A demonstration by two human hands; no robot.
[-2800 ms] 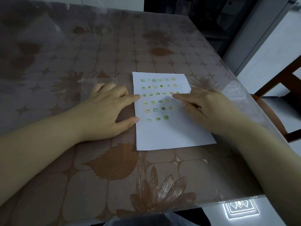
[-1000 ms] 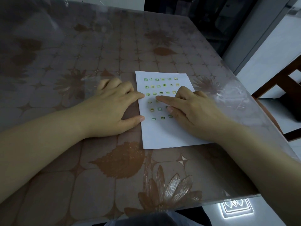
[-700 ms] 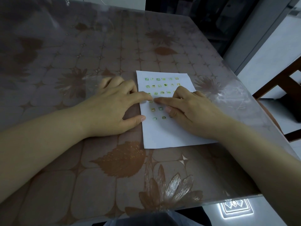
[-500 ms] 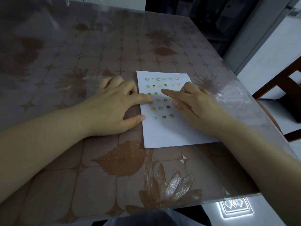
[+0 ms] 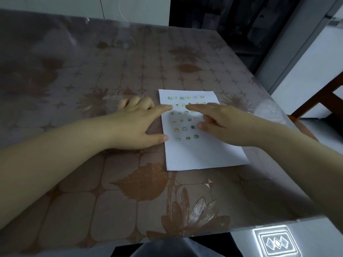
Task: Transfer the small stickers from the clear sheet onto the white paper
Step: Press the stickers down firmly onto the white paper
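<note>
Six rows of small green stickers (image 5: 184, 128) already sit on the white paper (image 5: 200, 156), which lies flat on the counter (image 5: 104, 197). Your left hand (image 5: 137, 125) lies flat and grips nothing, its forefinger and thumb pinning the paper's left edge. Your right hand (image 5: 222, 125) holds nothing either, and its straight forefinger presses down in the second row. The paper's lower part is bare. The clear sheet cannot be made out against the glossy cover, so I cannot tell how many stickers remain.
</note>
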